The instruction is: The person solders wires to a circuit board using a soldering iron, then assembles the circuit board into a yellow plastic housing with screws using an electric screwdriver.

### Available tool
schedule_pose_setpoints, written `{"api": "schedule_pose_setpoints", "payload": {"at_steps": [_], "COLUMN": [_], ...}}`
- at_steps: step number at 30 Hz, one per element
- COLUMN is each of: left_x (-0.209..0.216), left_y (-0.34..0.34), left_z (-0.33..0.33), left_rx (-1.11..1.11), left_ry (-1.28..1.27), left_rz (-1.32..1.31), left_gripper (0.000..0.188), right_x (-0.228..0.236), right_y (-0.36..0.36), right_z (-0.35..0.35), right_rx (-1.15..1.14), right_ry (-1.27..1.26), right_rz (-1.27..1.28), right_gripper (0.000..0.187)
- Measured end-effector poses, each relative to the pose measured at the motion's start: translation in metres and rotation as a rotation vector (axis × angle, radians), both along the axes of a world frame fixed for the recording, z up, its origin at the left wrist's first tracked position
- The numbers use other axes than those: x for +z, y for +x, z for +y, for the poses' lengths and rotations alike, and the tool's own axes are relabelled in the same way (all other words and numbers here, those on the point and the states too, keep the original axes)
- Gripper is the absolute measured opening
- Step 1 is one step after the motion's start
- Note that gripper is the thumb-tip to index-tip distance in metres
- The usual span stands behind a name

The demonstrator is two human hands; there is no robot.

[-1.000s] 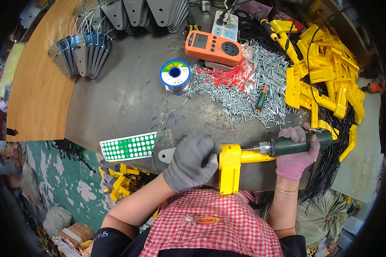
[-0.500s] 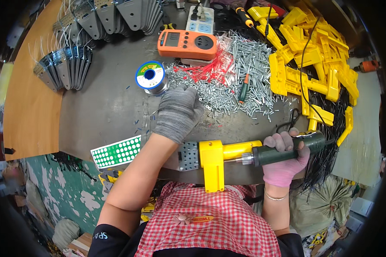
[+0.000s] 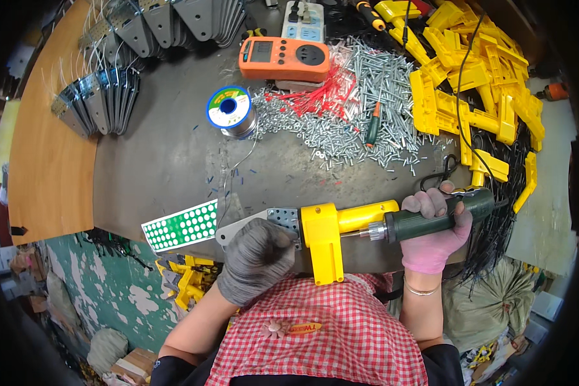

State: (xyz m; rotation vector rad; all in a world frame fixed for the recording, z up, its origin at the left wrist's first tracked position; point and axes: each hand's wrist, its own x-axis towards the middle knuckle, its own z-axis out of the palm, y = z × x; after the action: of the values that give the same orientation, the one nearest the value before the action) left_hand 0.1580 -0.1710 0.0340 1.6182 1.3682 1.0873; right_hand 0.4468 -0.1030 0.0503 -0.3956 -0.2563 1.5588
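Note:
My left hand (image 3: 257,257), in a grey knit glove, is closed with its fingers curled against the near side of a flat metal plate (image 3: 237,227). What its fingers hold, if anything, is hidden. The plate's perforated end meets a yellow plastic handle piece (image 3: 321,241) lying by the table's front edge. In my right hand (image 3: 434,239), gloved in pink and grey, is a dark green electric screwdriver (image 3: 424,225) held level. Its bit points left and reaches the yellow piece just below the yellow tube.
Behind lie a pile of screws (image 3: 383,90), red and white thin pieces (image 3: 325,96), a small screwdriver (image 3: 374,125), a solder spool (image 3: 230,109) and an orange meter (image 3: 283,59). Yellow parts (image 3: 489,71) heap at right; metal plates (image 3: 96,100) stand at left. A green-dotted card (image 3: 180,226) lies nearby.
My left hand has come back from the small hardware by the solder spool to the metal plate beside the yellow piece. My right hand keeps its grip on the electric screwdriver, nearly still.

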Motion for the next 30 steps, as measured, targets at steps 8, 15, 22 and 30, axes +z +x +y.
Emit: {"api": "schedule_pose_setpoints", "payload": {"at_steps": [8,15,22,30], "left_x": [-0.005,-0.011,-0.008,-0.006], "left_y": [-0.002,-0.006,-0.008,-0.008], "left_z": [0.002,0.002,0.006,0.007], "left_rx": [-0.051,-0.087,-0.117,-0.122], "left_ry": [0.05,-0.006,0.114,0.003], "left_rz": [0.059,-0.051,-0.006,-0.053], "left_gripper": [0.029,0.029,0.027,0.026], "right_x": [0.004,0.001,0.006,-0.001], "right_y": [-0.005,-0.005,-0.011,-0.006], "right_z": [-0.003,-0.002,-0.001,-0.003], "right_rx": [-0.013,0.016,0.01,0.012], "right_ry": [0.018,0.03,0.017,0.047], "right_rz": [-0.014,0.007,0.017,0.003], "right_gripper": [0.029,0.029,0.029,0.03]}}
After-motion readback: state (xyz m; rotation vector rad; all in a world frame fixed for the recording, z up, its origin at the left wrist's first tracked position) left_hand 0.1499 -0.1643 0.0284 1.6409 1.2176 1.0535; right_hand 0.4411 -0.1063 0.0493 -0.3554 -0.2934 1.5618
